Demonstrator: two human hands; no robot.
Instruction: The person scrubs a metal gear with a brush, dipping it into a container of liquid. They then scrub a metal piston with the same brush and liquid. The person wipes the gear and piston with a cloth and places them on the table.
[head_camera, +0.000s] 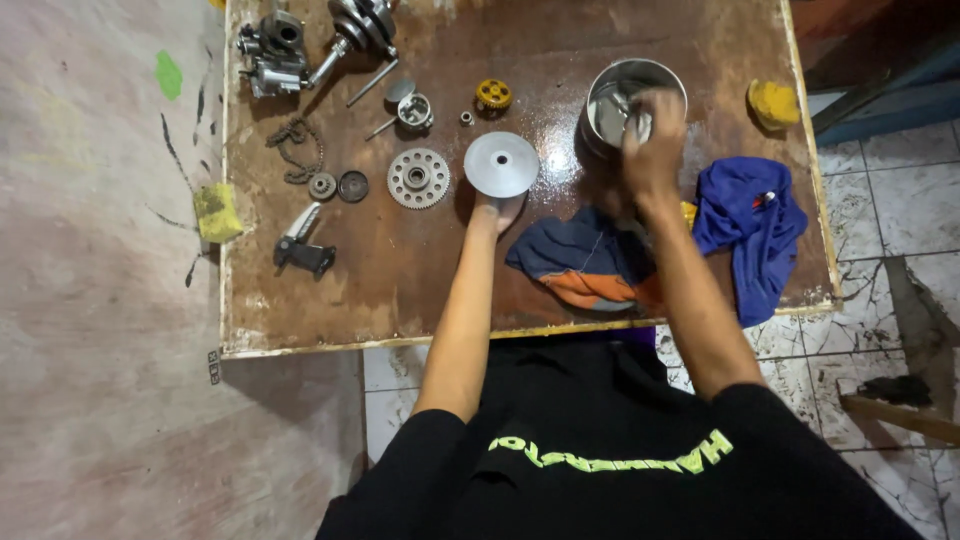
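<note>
My left hand (497, 210) holds the round grey pulley disc (501, 164) from beneath, fingers cupped under its near edge, above the middle of the brown desk (400, 270). My right hand (652, 135) is over the steel bowl (612, 95) at the far right, its grip closed on something small and pale that is too blurred to name. The hand hides much of the bowl's right rim.

Just left of the disc lies one large toothed sprocket (418, 178), then two small round parts (338, 186) and a loop of chain (297, 148). Farther off sit a yellow gear (493, 95), a piston (413, 112), a crankshaft (358, 28) cut off by the top edge, and a grey engine casting (270, 52). A black-handled tool (303, 250) lies near left.

Between my forearms a dark blue and orange rag (585, 262) crowds the near edge; a second, bright blue rag (752, 232) lies to its right. There are two yellow sponges: one (217, 212) at the desk's left edge, one (773, 103) far right.
</note>
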